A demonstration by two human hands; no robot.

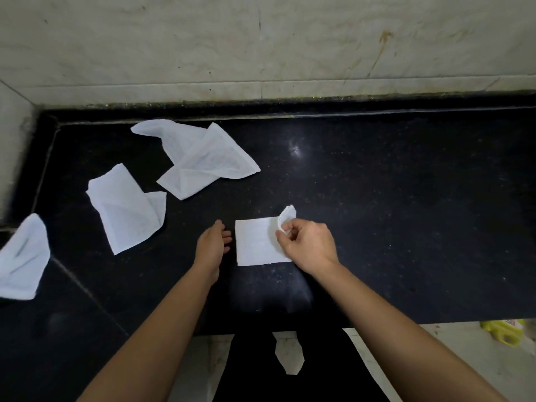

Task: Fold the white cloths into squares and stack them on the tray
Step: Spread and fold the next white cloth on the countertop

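Black speckled stone makes up the table (406, 213), which fills the middle of the frame and turns a corner at the left. Along the bottom edge, below the table's rim, pale floor (290, 358) shows between dark-clothed legs. A yellow object (504, 332), too blurred to identify, lies at the lower right. Two bare forearms reach up from the bottom.

Just below the centre of the frame the folded cloth (255, 245) lies flat on the table as a small white near-square. The right hand (310, 245) is at its right side, fingers (285, 232) curled and pinching the upper right corner, which is lifted and bent over. The left hand (211, 245) is just left of the folded cloth and apart from it, its fingers (226, 235) loosely relaxed and holding nothing.

At the left edge of the frame a rumpled cloth (23, 256) lies loose. Further up, left of centre, a second loose cloth (124, 210) lies partly doubled over. Beyond it, in the upper left, a third loose cloth (200, 161) spreads unfolded near the table's back edge. Pale veined wall (261, 39) fills the top.
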